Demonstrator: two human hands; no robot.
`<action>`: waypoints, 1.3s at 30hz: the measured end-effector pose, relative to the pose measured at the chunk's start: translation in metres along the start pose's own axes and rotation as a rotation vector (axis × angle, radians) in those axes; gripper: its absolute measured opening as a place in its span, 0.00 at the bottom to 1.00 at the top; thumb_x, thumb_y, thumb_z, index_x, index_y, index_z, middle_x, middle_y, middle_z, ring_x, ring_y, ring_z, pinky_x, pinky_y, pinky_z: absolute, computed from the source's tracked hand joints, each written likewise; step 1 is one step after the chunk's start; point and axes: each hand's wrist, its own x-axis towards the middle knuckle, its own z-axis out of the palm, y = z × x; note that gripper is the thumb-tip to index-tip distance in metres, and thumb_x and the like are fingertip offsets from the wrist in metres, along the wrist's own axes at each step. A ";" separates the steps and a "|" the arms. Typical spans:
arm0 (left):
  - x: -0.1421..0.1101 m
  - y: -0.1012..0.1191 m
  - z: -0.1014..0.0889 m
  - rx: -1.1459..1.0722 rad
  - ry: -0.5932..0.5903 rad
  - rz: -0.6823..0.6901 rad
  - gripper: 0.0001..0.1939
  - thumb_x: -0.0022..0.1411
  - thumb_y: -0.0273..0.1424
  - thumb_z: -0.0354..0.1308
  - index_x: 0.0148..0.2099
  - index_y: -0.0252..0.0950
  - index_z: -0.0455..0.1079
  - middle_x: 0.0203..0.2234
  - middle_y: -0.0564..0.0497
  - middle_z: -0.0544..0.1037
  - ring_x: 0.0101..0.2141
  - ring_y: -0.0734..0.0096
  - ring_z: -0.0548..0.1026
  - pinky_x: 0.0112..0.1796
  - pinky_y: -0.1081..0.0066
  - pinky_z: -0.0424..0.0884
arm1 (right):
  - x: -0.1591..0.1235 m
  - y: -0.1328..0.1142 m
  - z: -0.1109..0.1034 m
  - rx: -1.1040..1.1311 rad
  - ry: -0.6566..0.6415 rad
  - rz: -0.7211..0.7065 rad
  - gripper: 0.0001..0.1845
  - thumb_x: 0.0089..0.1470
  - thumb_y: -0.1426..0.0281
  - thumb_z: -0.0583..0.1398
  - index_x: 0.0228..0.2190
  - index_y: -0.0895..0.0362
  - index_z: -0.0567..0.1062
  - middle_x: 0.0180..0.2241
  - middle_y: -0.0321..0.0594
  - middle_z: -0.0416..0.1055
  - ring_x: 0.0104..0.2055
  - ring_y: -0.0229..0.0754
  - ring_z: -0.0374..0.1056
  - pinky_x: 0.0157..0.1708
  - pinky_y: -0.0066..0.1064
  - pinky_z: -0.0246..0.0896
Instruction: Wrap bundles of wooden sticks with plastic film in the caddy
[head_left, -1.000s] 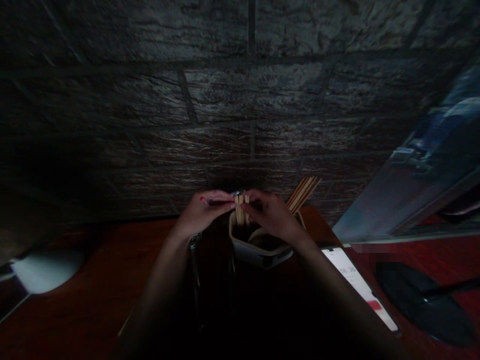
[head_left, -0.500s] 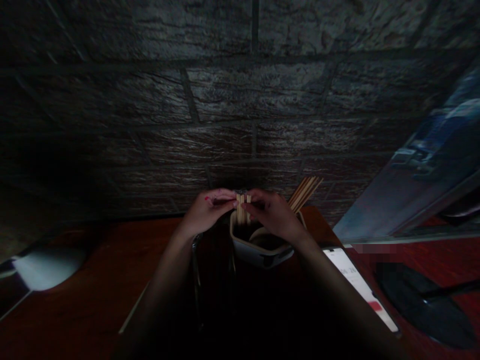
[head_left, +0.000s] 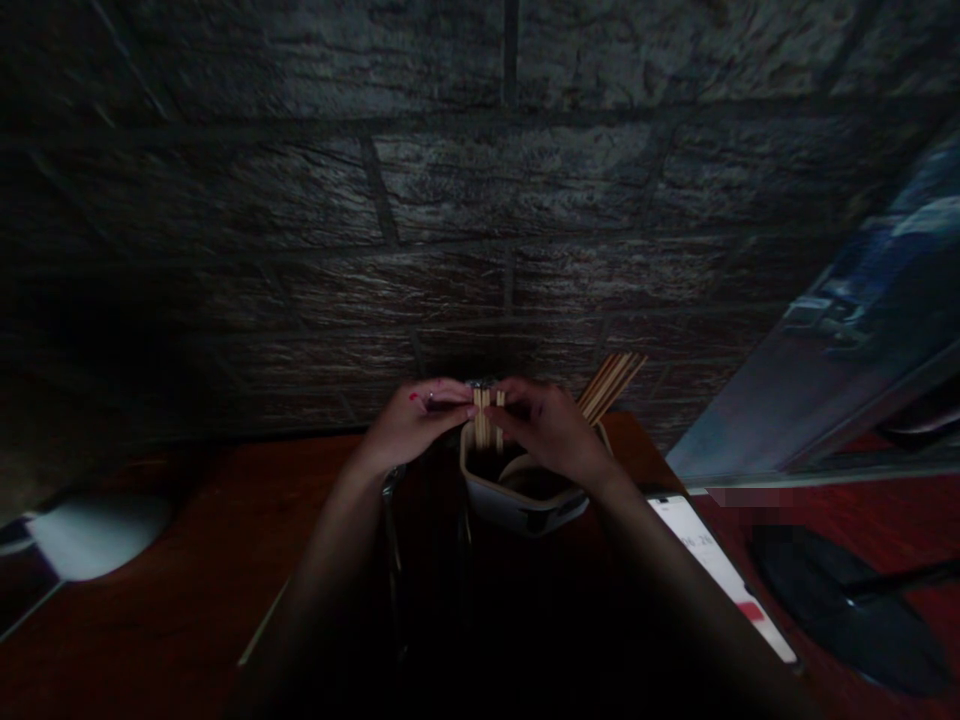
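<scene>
Several pale wooden chopsticks (head_left: 482, 428) stand upright between my two hands, their lower ends inside a light-coloured container (head_left: 517, 510) with angled sides. My left hand (head_left: 416, 420) is closed on them from the left, thumb in front. From the right, my right hand (head_left: 544, 425) pinches at the same bunch, thumb and fingers around the upper ends. A shiny metal piece (head_left: 481, 384) shows just behind the chopstick tops; its kind is unclear. Another bundle of chopsticks (head_left: 611, 388) leans out of the container's right side, beyond my right hand.
A lit phone (head_left: 712, 560) lies right of my right forearm. Dim metal utensils (head_left: 393, 560) and a thin stick (head_left: 262, 625) lie near my left forearm on the wooden table (head_left: 210, 520). A white object (head_left: 97, 538) is at far left; a brick wall (head_left: 450, 190) rises behind.
Both hands stay nearly in place at the container. The right-hand chopsticks in the bunch now stand slightly farther from the left ones.
</scene>
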 end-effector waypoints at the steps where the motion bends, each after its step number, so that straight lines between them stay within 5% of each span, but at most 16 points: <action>1: 0.000 0.000 0.000 -0.004 0.001 -0.002 0.10 0.58 0.32 0.63 0.42 0.34 0.76 0.38 0.47 0.83 0.39 0.67 0.80 0.45 0.66 0.75 | 0.000 -0.001 0.000 -0.002 0.003 0.003 0.07 0.57 0.69 0.59 0.36 0.57 0.76 0.26 0.35 0.75 0.27 0.35 0.69 0.29 0.26 0.59; 39: -0.001 0.001 0.002 -0.046 0.007 -0.005 0.08 0.56 0.31 0.65 0.39 0.35 0.75 0.35 0.49 0.83 0.38 0.69 0.80 0.43 0.67 0.75 | 0.000 -0.004 0.000 -0.023 0.009 0.034 0.07 0.57 0.67 0.59 0.37 0.56 0.75 0.27 0.36 0.78 0.25 0.36 0.72 0.28 0.26 0.61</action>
